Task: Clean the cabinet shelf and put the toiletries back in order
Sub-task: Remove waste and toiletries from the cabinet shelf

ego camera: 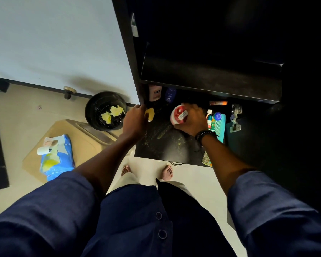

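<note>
Your right hand (192,119) is curled round a red-and-white tub (178,115) over the middle of the cabinet shelf (161,143). The fingers wrap its far side. Your palm hides whether the tub's base touches the shelf.

Your left hand (135,119) is at the shelf's left edge, against the cabinet's side wall. Its fingers are curled over a yellow wipe (150,114). Only one end of the wipe shows past your knuckles, so the grip itself is out of sight.

Pale gritty streaks lie across the front of the shelf.

At the shelf's back left stand a pinkish bottle (155,92) and a blue bottle (170,94). The upper shelf (211,84) cuts off their tops.

Along the shelf's right side lie a teal comb (220,125), some small bottles (209,117) too crowded to tell apart, and an orange tube (218,103) farther back in shadow. Your right wrist covers the comb's near end. The cabinet behind these is too dark to read.

On the floor left of the shelf, a black bin (93,112) holds crumpled yellow wipes (115,110). Nearer you, also left of the shelf, is a blue wipes pack (57,154).
</note>
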The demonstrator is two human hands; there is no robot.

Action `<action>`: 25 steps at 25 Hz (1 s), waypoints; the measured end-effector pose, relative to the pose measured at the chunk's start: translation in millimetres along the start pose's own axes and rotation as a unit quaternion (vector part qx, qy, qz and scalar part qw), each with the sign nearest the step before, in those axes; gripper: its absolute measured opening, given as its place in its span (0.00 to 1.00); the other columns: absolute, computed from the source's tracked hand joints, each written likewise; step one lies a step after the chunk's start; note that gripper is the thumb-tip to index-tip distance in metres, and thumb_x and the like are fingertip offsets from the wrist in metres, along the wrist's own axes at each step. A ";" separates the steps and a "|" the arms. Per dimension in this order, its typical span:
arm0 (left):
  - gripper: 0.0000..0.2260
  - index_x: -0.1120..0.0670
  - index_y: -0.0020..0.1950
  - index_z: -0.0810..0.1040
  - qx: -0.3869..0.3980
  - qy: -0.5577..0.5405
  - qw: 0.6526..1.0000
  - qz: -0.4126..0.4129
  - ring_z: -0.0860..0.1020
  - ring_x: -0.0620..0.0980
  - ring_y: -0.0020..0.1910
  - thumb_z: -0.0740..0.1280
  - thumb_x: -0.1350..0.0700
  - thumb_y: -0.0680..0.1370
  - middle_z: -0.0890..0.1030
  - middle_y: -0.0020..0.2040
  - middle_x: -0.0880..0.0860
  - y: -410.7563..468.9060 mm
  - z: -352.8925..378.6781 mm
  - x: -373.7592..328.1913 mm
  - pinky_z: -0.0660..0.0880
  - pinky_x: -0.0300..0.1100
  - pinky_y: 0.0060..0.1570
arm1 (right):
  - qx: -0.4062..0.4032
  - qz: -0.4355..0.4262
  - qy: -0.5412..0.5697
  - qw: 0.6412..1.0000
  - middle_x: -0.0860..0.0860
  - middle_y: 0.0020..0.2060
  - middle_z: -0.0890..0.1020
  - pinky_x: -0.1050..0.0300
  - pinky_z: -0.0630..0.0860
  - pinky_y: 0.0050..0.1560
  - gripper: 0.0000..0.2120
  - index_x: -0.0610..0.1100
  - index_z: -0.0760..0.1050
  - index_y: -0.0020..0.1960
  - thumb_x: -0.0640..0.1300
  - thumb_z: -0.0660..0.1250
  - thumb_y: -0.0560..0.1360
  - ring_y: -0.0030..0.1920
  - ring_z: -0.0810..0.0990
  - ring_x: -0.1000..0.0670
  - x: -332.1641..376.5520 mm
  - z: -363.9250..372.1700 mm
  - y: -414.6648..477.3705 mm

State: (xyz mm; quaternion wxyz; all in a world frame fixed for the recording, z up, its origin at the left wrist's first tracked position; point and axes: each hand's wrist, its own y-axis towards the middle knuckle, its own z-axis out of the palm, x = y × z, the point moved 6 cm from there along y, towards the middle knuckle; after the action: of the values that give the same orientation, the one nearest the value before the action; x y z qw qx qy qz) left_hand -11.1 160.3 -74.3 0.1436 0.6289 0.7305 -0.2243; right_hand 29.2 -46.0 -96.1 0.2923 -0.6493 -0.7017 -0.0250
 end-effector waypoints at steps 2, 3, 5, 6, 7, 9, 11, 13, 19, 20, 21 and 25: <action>0.13 0.59 0.62 0.75 -0.010 -0.005 1.000 -0.009 0.79 0.56 0.48 0.65 0.57 0.78 0.80 0.55 0.60 -0.5 -2.2 2.9 0.78 0.50 0.46 | 0.026 -0.006 0.041 0.999 0.44 0.67 0.69 0.49 0.69 0.65 0.40 0.48 0.64 0.71 0.50 0.77 0.63 0.67 0.68 0.43 17.4 18.0 -1.1; 0.12 0.60 0.60 0.76 -0.015 -0.013 1.000 -0.017 0.79 0.55 0.47 0.65 0.57 0.78 0.80 0.54 0.60 -0.8 -3.1 4.3 0.79 0.49 0.45 | 0.035 -0.006 0.063 0.997 0.44 0.67 0.68 0.47 0.70 0.66 0.40 0.48 0.63 0.72 0.48 0.77 0.64 0.67 0.67 0.42 25.5 26.0 0.0; 0.11 0.60 0.58 0.77 -0.026 -0.030 0.999 -0.034 0.79 0.54 0.46 0.66 0.58 0.77 0.80 0.53 0.59 -0.7 -4.9 7.3 0.79 0.48 0.45 | 0.034 -0.013 0.084 0.996 0.44 0.68 0.67 0.44 0.70 0.66 0.40 0.47 0.62 0.72 0.46 0.77 0.65 0.68 0.66 0.41 41.0 37.1 5.0; 0.10 0.60 0.57 0.77 -0.030 -0.036 0.998 -0.043 0.79 0.53 0.46 0.66 0.58 0.77 0.80 0.52 0.58 -0.2 -5.3 9.4 0.78 0.47 0.45 | 0.027 -0.020 0.072 0.997 0.44 0.69 0.67 0.43 0.70 0.66 0.40 0.47 0.62 0.72 0.45 0.76 0.65 0.68 0.66 0.41 47.6 40.5 8.5; 0.10 0.60 0.57 0.77 -0.032 -0.039 0.997 -0.051 0.79 0.53 0.46 0.66 0.58 0.77 0.80 0.52 0.58 0.2 -5.5 11.0 0.78 0.46 0.45 | 0.021 -0.025 0.053 0.998 0.45 0.69 0.67 0.43 0.70 0.66 0.39 0.47 0.62 0.72 0.45 0.76 0.66 0.69 0.65 0.41 53.5 42.9 12.4; 0.10 0.60 0.57 0.76 -0.033 -0.046 0.996 -0.062 0.78 0.53 0.47 0.66 0.59 0.77 0.80 0.53 0.58 0.6 -3.7 11.4 0.76 0.44 0.45 | 0.013 -0.030 0.017 0.999 0.45 0.70 0.66 0.44 0.69 0.67 0.38 0.47 0.61 0.73 0.45 0.75 0.67 0.70 0.64 0.41 63.1 45.7 18.8; 0.11 0.60 0.59 0.75 -0.028 -0.051 0.996 -0.068 0.78 0.54 0.50 0.66 0.59 0.77 0.80 0.54 0.58 0.6 -1.5 8.5 0.74 0.42 0.46 | 0.007 -0.033 -0.007 0.999 0.45 0.71 0.65 0.46 0.68 0.68 0.35 0.46 0.62 0.72 0.46 0.73 0.69 0.70 0.64 0.42 68.7 46.8 21.8; 0.13 0.60 0.61 0.74 -0.024 -0.057 0.996 -0.069 0.78 0.54 0.51 0.66 0.58 0.77 0.80 0.55 0.58 0.3 -0.7 5.8 0.73 0.42 0.46 | 0.013 -0.030 -0.011 0.999 0.45 0.72 0.64 0.48 0.66 0.69 0.34 0.45 0.61 0.73 0.46 0.71 0.72 0.71 0.63 0.42 69.1 50.5 20.6; 0.16 0.59 0.63 0.72 -0.023 -0.048 0.997 -0.064 0.78 0.56 0.53 0.67 0.57 0.77 0.79 0.57 0.59 -1.1 -6.7 2.8 0.76 0.47 0.49 | 0.005 -0.028 0.022 0.999 0.41 0.72 0.63 0.46 0.67 0.68 0.35 0.45 0.59 0.74 0.46 0.71 0.72 0.71 0.63 0.39 55.0 45.9 -3.2; 0.17 0.58 0.64 0.71 -0.014 -0.040 0.997 -0.061 0.77 0.56 0.53 0.67 0.57 0.76 0.78 0.58 0.59 -1.6 -6.4 3.0 0.76 0.47 0.49 | 0.001 -0.029 0.026 0.999 0.42 0.73 0.62 0.45 0.65 0.69 0.35 0.45 0.59 0.74 0.46 0.71 0.72 0.72 0.62 0.39 53.2 44.5 -8.2; 0.19 0.58 0.66 0.70 -0.001 -0.029 0.998 -0.056 0.77 0.57 0.54 0.67 0.56 0.76 0.77 0.59 0.59 -2.9 -5.1 2.7 0.76 0.47 0.49 | -0.005 -0.028 0.023 0.999 0.42 0.74 0.61 0.46 0.63 0.70 0.34 0.45 0.59 0.74 0.46 0.70 0.73 0.73 0.60 0.40 50.4 42.5 -13.8; 0.25 0.56 0.71 0.64 0.021 0.031 0.999 -0.036 0.75 0.58 0.59 0.67 0.52 0.76 0.71 0.66 0.59 -12.0 -2.9 1.8 0.76 0.49 0.51 | -0.055 -0.018 -0.048 0.997 0.42 0.72 0.65 0.49 0.62 0.71 0.31 0.43 0.61 0.73 0.47 0.68 0.74 0.72 0.62 0.40 31.8 28.2 -35.6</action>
State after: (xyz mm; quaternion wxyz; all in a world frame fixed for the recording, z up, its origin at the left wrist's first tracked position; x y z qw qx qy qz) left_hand -23.0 162.0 -70.9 0.0992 0.6120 0.7517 -0.2246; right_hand -13.9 -11.3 -93.1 0.2216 -0.6523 -0.7239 -0.0372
